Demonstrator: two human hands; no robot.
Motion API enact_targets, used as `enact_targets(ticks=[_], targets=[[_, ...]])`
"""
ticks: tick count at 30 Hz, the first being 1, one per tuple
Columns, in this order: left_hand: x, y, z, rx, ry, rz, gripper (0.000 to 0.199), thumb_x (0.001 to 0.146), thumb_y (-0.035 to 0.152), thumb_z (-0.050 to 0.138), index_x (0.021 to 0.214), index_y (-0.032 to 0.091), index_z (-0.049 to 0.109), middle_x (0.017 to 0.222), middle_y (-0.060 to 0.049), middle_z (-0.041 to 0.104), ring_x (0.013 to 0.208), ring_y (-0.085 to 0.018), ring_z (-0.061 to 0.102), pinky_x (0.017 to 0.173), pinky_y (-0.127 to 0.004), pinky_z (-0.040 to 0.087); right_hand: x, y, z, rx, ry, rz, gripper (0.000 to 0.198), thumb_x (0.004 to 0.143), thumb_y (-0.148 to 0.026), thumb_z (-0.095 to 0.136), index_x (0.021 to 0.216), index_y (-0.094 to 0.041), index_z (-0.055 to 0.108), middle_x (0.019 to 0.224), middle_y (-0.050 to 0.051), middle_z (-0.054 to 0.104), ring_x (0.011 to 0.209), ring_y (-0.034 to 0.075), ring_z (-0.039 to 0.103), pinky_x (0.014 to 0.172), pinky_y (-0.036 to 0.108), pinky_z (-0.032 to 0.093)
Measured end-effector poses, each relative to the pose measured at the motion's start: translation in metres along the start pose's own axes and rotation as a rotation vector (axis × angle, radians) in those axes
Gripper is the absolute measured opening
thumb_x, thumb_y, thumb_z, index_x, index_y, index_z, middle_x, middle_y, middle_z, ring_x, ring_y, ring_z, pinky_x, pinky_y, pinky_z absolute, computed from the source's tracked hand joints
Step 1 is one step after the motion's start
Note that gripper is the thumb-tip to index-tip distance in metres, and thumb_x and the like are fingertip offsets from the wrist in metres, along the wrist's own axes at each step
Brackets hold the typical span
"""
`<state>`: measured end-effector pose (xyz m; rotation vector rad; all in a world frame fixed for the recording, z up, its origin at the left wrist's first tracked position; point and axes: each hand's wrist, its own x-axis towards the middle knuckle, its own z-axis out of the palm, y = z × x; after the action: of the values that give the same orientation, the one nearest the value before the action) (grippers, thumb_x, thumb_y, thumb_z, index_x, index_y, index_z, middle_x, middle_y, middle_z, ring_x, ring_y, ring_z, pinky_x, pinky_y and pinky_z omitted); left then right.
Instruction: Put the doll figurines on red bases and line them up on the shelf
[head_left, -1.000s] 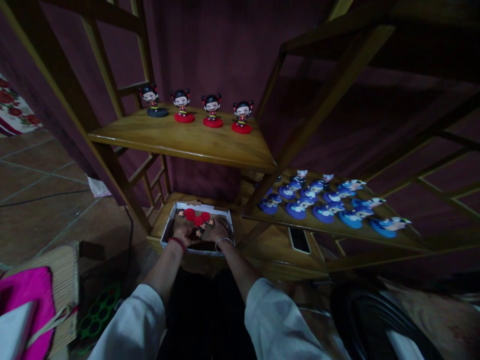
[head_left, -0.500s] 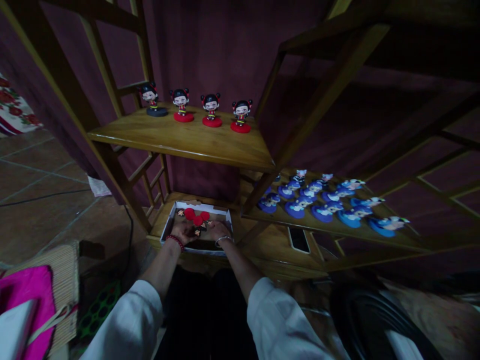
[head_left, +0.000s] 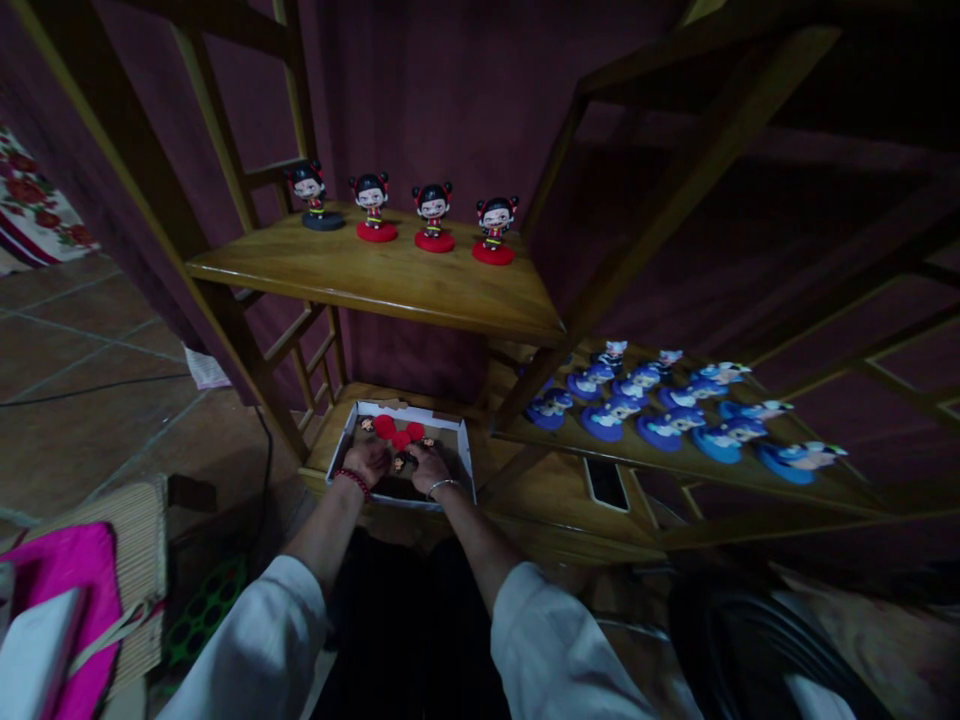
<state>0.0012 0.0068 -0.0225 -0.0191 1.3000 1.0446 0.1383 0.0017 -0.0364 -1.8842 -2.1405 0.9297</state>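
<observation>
A shallow white box [head_left: 471,465] stands on the lower wooden shelf, with both my hands inside it. In it lie round red bases [head_left: 401,440] and several small black-haired figurines [head_left: 367,425]. My left hand [head_left: 367,462], wearing a red bead bracelet, is closed at the box's left side; what its curled fingers hold is hidden. Across from it, my right hand [head_left: 429,468], with a silver bangle, has its fingertips closed at a dark little figurine [head_left: 400,464] between the hands. Another figurine's head shows just behind the right hand.
Several black-haired figures [head_left: 433,215] stand on round bases on the upper shelf [head_left: 375,280]. Rows of blue and purple figures [head_left: 664,425] fill the right shelf. A phone [head_left: 606,484] lies below them. A slanted wooden post [head_left: 637,260] rises right of the upper shelf.
My right hand has moved a little left and toward me, closer to the left hand and the middle figurine. The left hand stays nearly in place. The view has shifted slightly.
</observation>
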Motion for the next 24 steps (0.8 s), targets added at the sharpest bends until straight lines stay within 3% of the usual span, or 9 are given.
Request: enact_targets(ticks=[4, 9, 17, 24], targets=[[-0.001, 0.007, -0.003, -0.001, 0.057, 0.036, 0.012, 0.075, 0.016, 0.04, 0.077, 0.02, 0.051, 0.084, -0.009, 0.057, 0.097, -0.019, 0.051, 0.083, -0.033, 0.039, 0.001, 0.004, -0.001, 0.06, -0.027, 0.025, 0.044, 0.064, -0.003, 0.05, 0.101, -0.025, 0.059, 0.108, 0.003, 0.053, 0.095, 0.013, 0.052, 0.085, 0.019, 0.037], [-0.005, 0.009, -0.002, 0.02, 0.075, 0.044, 0.014, 0.077, 0.017, 0.037, 0.077, 0.019, 0.051, 0.091, -0.008, 0.057, 0.106, -0.018, 0.046, 0.087, -0.031, 0.036, 0.001, 0.007, -0.002, 0.15, -0.086, 0.028, 0.05, 0.064, 0.0, 0.047, 0.105, -0.027, 0.054, 0.098, -0.001, 0.059, 0.09, 0.011, 0.055, 0.079, 0.019, 0.038], [-0.013, 0.003, 0.001, 0.085, 0.037, 0.002, 0.01, 0.075, 0.017, 0.042, 0.073, 0.018, 0.052, 0.083, -0.007, 0.058, 0.1, -0.019, 0.049, 0.087, -0.035, 0.037, -0.006, 0.004, -0.008, 0.169, -0.035, 0.135, 0.026, 0.066, -0.014, 0.055, 0.09, -0.021, 0.058, 0.091, 0.0, 0.062, 0.082, 0.012, 0.056, 0.07, 0.019, 0.039], [-0.012, -0.002, 0.002, 0.137, 0.023, 0.062, 0.007, 0.068, 0.013, 0.053, 0.07, 0.019, 0.051, 0.079, -0.005, 0.058, 0.096, -0.02, 0.05, 0.086, -0.038, 0.034, -0.006, 0.006, -0.004, 0.176, 0.001, 0.188, 0.025, 0.062, -0.021, 0.062, 0.086, -0.019, 0.057, 0.081, 0.001, 0.061, 0.073, 0.012, 0.056, 0.063, 0.019, 0.039]])
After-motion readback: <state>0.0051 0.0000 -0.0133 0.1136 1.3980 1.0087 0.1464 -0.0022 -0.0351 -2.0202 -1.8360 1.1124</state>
